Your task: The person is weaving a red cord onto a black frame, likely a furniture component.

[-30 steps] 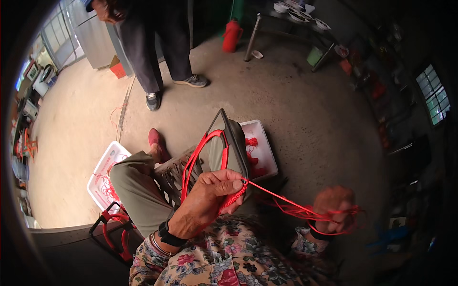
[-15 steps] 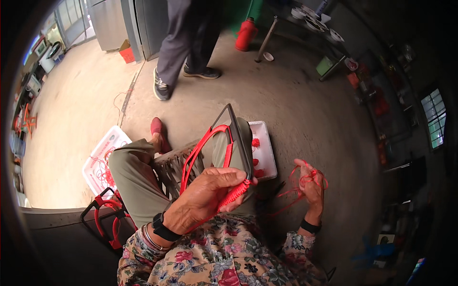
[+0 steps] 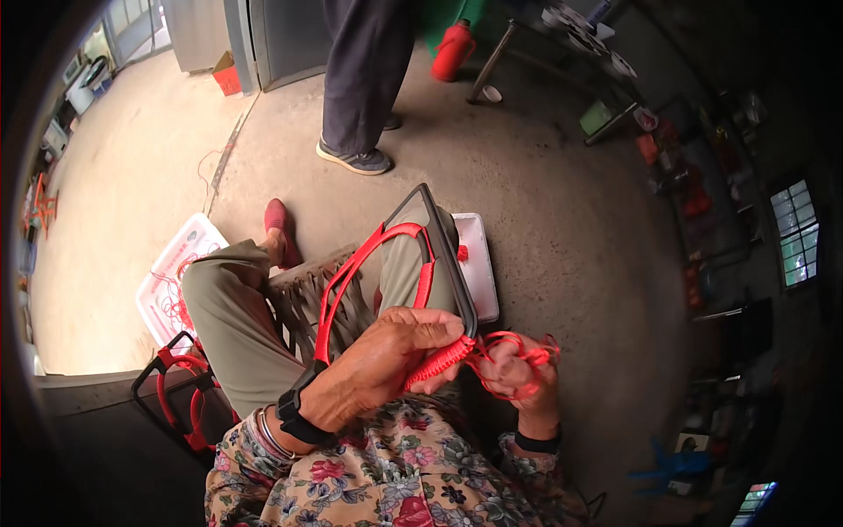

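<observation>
A black frame with rounded corners (image 3: 446, 255) stands tilted over my lap, a red-covered inner loop (image 3: 330, 307) joined to it. Its near edge is bound in tight coils of red cord (image 3: 441, 362). My left hand (image 3: 391, 347) is closed around that edge, thumb on top by the coils. Close to the frame's near corner, my right hand (image 3: 518, 373) has its fingers curled, with loose loops of red cord (image 3: 546, 353) wound about them; motion smears this hand a little.
Left of my knee lies a white tray (image 3: 204, 235) with tangled red cord; another white tray (image 3: 479, 272) sits beyond my right knee. Similar red-and-black frames (image 3: 180, 386) rest at my left. A person's legs (image 3: 367, 79) stand ahead, near a red thermos flask (image 3: 453, 53).
My right hand has come left, from out at the side to beside the frame, bringing the cord loops. The left hand keeps its hold. The person ahead has shifted to the right.
</observation>
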`<act>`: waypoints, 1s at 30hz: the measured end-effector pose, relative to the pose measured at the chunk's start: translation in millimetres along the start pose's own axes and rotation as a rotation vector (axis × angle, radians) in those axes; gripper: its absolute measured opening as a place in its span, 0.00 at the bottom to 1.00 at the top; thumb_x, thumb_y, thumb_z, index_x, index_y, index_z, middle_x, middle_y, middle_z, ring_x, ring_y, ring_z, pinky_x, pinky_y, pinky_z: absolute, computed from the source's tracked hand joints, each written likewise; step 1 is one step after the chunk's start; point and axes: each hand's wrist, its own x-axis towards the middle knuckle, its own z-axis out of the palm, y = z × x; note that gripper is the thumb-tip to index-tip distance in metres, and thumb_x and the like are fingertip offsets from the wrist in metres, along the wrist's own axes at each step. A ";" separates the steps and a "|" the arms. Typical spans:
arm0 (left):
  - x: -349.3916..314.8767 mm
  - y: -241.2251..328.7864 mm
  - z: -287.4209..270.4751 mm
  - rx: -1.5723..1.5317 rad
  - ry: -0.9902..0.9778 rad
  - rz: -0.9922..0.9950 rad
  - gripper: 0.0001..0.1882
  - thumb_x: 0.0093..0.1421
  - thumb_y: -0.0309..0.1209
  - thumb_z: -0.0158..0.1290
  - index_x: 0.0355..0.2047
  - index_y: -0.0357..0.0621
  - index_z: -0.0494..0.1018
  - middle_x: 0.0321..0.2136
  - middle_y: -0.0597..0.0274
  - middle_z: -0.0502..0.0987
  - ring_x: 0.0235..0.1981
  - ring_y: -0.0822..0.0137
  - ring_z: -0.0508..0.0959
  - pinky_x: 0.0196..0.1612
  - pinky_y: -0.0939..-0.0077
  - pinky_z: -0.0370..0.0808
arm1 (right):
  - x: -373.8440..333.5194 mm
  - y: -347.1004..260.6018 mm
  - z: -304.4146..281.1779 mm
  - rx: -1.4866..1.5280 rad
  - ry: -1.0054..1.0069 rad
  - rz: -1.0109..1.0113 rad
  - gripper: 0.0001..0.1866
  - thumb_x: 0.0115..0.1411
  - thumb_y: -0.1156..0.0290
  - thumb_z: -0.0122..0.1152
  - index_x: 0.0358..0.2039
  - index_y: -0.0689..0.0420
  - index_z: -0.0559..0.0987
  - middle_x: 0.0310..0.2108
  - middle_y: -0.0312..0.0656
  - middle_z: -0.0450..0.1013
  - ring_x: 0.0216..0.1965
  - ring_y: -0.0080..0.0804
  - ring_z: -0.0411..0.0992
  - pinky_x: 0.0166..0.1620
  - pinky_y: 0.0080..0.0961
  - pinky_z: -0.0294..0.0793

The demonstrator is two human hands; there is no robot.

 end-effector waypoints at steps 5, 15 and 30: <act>1.0 -5.4 0.1 -0.094 -0.081 0.037 0.04 0.58 0.21 0.53 0.34 0.36 0.73 0.21 0.60 0.76 0.14 0.75 0.70 0.15 0.84 0.62 | -4.2 -7.2 26.3 -0.394 -0.017 0.087 0.11 0.55 0.71 0.58 0.19 0.58 0.67 0.17 0.30 0.64 0.19 0.16 0.59 0.23 0.20 0.56; 3.6 -12.2 -3.2 -0.075 -0.049 0.052 0.10 0.56 0.20 0.55 0.38 0.28 0.74 0.22 0.60 0.76 0.14 0.76 0.68 0.17 0.86 0.62 | 4.4 0.6 42.2 -0.802 -0.151 -0.157 0.10 0.54 0.72 0.58 0.20 0.60 0.69 0.14 0.35 0.61 0.17 0.23 0.60 0.22 0.23 0.58; 3.4 -10.1 5.2 -0.077 0.092 0.007 0.07 0.56 0.27 0.52 0.29 0.33 0.73 0.14 0.54 0.72 0.11 0.67 0.69 0.12 0.79 0.60 | -4.8 -11.4 26.9 -0.876 -0.084 -0.008 0.13 0.52 0.71 0.60 0.17 0.59 0.67 0.16 0.35 0.62 0.18 0.22 0.60 0.22 0.23 0.58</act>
